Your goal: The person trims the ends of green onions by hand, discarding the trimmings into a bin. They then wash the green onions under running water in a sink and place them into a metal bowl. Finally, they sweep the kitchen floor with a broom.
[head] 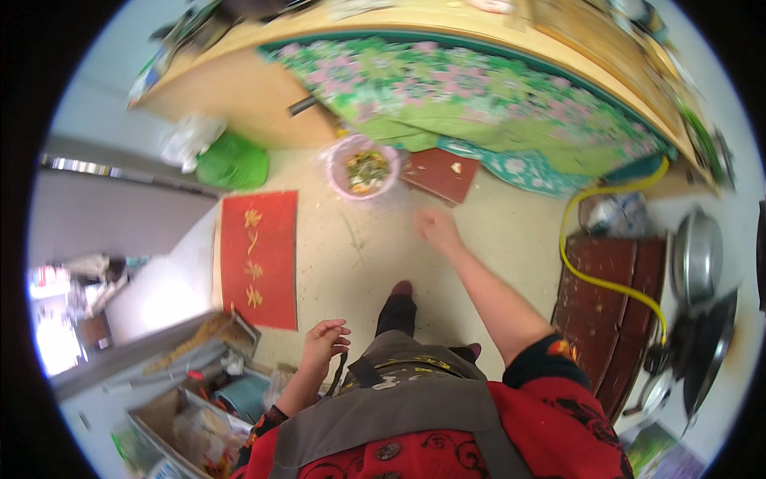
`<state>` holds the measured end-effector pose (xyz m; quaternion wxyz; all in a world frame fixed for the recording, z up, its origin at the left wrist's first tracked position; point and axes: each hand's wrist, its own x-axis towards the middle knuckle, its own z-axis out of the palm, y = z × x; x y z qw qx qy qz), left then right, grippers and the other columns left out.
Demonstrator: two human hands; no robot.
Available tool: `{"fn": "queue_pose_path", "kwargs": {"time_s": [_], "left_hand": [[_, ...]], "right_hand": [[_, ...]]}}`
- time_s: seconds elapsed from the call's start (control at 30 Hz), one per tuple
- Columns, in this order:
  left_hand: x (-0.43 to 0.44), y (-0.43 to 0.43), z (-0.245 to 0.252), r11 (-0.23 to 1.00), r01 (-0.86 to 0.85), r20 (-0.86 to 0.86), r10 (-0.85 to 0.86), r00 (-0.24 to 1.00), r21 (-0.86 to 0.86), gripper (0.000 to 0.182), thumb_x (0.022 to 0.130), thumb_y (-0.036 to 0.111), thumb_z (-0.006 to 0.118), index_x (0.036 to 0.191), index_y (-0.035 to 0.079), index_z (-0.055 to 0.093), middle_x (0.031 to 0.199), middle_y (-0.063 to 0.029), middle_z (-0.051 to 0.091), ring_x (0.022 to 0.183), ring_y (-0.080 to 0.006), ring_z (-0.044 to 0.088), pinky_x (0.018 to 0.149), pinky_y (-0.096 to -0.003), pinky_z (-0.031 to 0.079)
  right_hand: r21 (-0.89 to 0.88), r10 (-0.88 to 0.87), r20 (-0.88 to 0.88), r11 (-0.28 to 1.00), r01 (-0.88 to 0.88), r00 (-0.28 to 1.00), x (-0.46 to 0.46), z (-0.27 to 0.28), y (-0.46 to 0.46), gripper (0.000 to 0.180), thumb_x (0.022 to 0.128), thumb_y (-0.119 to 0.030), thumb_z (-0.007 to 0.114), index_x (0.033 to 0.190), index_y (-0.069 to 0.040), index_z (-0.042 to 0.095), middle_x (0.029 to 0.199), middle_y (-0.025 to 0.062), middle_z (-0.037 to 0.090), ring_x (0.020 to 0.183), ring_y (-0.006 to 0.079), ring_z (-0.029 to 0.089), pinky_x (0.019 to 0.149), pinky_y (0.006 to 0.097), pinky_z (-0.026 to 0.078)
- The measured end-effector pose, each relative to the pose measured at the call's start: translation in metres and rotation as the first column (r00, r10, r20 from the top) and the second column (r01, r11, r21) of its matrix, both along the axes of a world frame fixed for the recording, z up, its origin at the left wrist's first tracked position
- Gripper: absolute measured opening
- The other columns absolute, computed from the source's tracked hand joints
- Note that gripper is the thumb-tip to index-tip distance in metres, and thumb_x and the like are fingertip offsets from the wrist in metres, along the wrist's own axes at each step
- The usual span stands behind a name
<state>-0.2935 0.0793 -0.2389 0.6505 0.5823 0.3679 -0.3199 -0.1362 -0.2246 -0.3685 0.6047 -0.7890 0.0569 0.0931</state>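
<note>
My right hand (435, 229) is stretched out over the floor and blurred, so its fingers are hard to make out. Nearest to it are a brown-red board (437, 182) lying flat, with a pale scrap on it, and a pink waste bin (337, 179) lined with a thin plastic bag. Vegetable scraps (368, 169) lie inside the bin. Close to the apron (383, 413) at my waist, my left hand (326, 344) hangs with bent fingers a little apart and nothing in it.
Ahead runs a wooden counter (407, 18) with a floral curtain (467, 90) below. A green container (233, 161) and a red doormat (260, 263) lie left. A yellow hose (565, 239) loops by a dark red cabinet (598, 317). Behind left is a cardboard box (158, 413).
</note>
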Motion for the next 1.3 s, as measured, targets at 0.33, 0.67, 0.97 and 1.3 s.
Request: {"fn": "queue_pose_path", "kwargs": {"time_s": [0.33, 0.67, 0.97, 1.3], "left_hand": [[0.017, -0.181, 0.013, 0.770, 0.638, 0.111, -0.634, 0.765, 0.005, 0.020, 0.089, 0.004, 0.050, 0.107, 0.003, 0.057, 0.085, -0.0092, 0.062, 0.064, -0.0150, 0.057, 0.054, -0.0255, 0.047], [-0.148, -0.423, 0.040, 0.088, 0.994, 0.149, -0.984, 0.096, -0.059, 0.019, 0.090, 0.008, 0.052, 0.108, 0.007, 0.058, 0.090, -0.0092, 0.063, 0.068, -0.0186, 0.061, 0.058, -0.0307, 0.051], [-0.208, -0.487, 0.046, -0.116, 0.993, 0.092, -0.989, -0.113, -0.033, 0.017, 0.091, 0.009, 0.052, 0.107, 0.006, 0.058, 0.092, -0.0105, 0.064, 0.071, -0.0187, 0.064, 0.060, -0.0312, 0.053], [-0.232, -0.470, 0.079, 0.015, 0.998, 0.094, -0.996, 0.010, 0.058, 0.018, 0.092, 0.010, 0.050, 0.108, 0.004, 0.057, 0.093, -0.0088, 0.063, 0.073, -0.0166, 0.062, 0.064, -0.0285, 0.052]], "right_hand": [[-0.035, -0.861, -0.352, 0.403, 0.914, 0.367, -0.472, 0.052, -0.231, 0.010, 0.084, -0.010, 0.061, 0.083, -0.002, 0.065, 0.065, 0.0014, 0.059, 0.057, 0.0072, 0.051, 0.051, 0.0226, 0.041], [-0.160, -0.924, 0.075, -0.382, 0.910, -0.375, -0.774, 0.160, -0.214, 0.012, 0.083, -0.007, 0.062, 0.093, -0.003, 0.067, 0.080, 0.0050, 0.065, 0.072, 0.0111, 0.058, 0.067, 0.0248, 0.047], [-0.729, -0.893, 0.339, -0.448, 0.518, -0.295, -0.959, 0.202, -0.177, 0.018, 0.073, -0.009, 0.070, 0.090, -0.008, 0.069, 0.083, 0.0105, 0.063, 0.079, 0.0253, 0.059, 0.073, 0.0338, 0.047], [-0.397, -0.895, -0.044, -0.391, 0.830, -0.443, -1.016, 0.149, -0.191, 0.006, 0.079, -0.005, 0.064, 0.083, -0.001, 0.067, 0.079, 0.0033, 0.061, 0.072, 0.0100, 0.055, 0.066, 0.0235, 0.045]]}}
